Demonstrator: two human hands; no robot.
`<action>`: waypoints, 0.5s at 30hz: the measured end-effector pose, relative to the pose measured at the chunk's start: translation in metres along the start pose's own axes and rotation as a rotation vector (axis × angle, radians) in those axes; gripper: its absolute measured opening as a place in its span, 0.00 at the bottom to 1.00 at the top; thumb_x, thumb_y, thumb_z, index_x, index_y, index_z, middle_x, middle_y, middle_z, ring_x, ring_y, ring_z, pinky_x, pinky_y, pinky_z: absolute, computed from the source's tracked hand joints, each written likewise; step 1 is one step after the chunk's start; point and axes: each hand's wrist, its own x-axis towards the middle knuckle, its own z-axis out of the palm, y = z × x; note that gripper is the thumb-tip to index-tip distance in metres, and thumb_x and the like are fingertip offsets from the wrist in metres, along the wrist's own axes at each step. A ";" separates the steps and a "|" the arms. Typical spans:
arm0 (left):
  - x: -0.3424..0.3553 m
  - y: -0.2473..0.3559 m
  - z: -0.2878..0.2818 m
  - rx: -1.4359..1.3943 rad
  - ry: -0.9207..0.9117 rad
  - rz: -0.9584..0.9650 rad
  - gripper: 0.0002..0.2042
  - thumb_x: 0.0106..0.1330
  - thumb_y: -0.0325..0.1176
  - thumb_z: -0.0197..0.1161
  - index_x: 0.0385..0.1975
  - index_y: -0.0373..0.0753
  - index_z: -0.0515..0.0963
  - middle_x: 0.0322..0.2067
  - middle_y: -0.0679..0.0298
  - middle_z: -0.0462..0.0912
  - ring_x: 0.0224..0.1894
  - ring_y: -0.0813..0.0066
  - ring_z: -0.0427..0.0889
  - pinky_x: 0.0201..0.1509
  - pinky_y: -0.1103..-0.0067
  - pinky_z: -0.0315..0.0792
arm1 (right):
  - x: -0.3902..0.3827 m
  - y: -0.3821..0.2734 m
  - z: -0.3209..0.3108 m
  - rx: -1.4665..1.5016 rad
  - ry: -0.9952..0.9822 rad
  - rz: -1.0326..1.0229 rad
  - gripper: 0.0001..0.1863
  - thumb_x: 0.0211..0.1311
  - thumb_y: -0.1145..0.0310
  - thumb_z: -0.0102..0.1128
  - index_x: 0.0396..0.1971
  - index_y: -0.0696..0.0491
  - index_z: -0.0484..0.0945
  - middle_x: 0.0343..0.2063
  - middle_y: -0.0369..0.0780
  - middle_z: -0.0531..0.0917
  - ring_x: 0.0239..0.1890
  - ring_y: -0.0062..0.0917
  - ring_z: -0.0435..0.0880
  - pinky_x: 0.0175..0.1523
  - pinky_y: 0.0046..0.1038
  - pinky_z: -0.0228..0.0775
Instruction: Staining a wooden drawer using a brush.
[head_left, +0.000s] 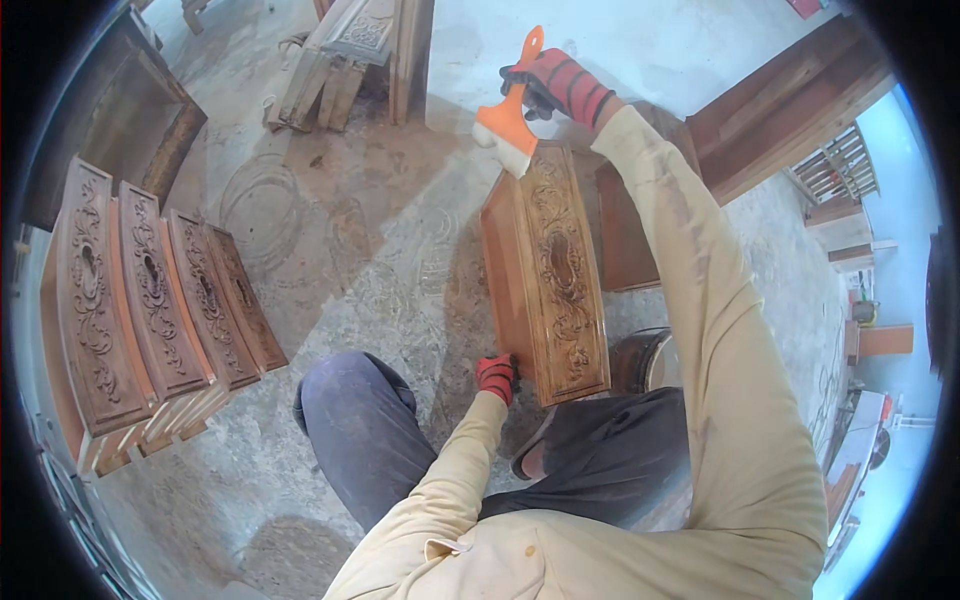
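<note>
My right hand (566, 86), in a red and black striped glove, is closed round the handle of a wide, flat orange paintbrush (508, 122). Its pale bristles point down, just over the far end of a wooden drawer (562, 270). The drawer stands with its carved front turned up, scrollwork around a central oval; part of that front looks glossy. At the drawer's near left corner, my left hand (497, 377), gloved the same way, grips its edge. The fingertips of that hand are partly hidden.
Several carved drawer fronts (150, 290) stand in a row on the left, beside a dark wooden cabinet (110, 110). A round can (642, 362) stands close to the drawer's right side. Timber pieces (345, 60) lie at the back; a long wooden cabinet (780, 110) is far right.
</note>
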 end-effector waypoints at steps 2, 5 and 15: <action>-0.003 0.002 -0.004 0.050 -0.015 0.002 0.22 0.56 0.46 0.58 0.46 0.37 0.78 0.42 0.51 0.81 0.44 0.48 0.80 0.49 0.61 0.74 | -0.009 0.006 -0.009 -0.039 0.026 0.019 0.13 0.59 0.60 0.62 0.29 0.55 0.86 0.15 0.35 0.76 0.14 0.19 0.69 0.25 0.20 0.63; -0.007 0.007 -0.003 0.114 -0.013 0.003 0.22 0.55 0.46 0.59 0.45 0.37 0.78 0.41 0.51 0.81 0.44 0.48 0.81 0.48 0.61 0.74 | -0.021 0.006 -0.030 -0.120 0.093 0.018 0.12 0.58 0.61 0.63 0.29 0.56 0.86 0.14 0.35 0.76 0.15 0.19 0.70 0.24 0.20 0.63; -0.025 0.015 -0.016 0.376 0.022 0.036 0.23 0.52 0.46 0.64 0.43 0.37 0.78 0.39 0.51 0.81 0.41 0.49 0.81 0.46 0.63 0.74 | -0.142 0.019 -0.028 -0.244 0.034 -0.469 0.13 0.53 0.71 0.65 0.40 0.57 0.84 0.31 0.37 0.86 0.32 0.23 0.81 0.42 0.24 0.73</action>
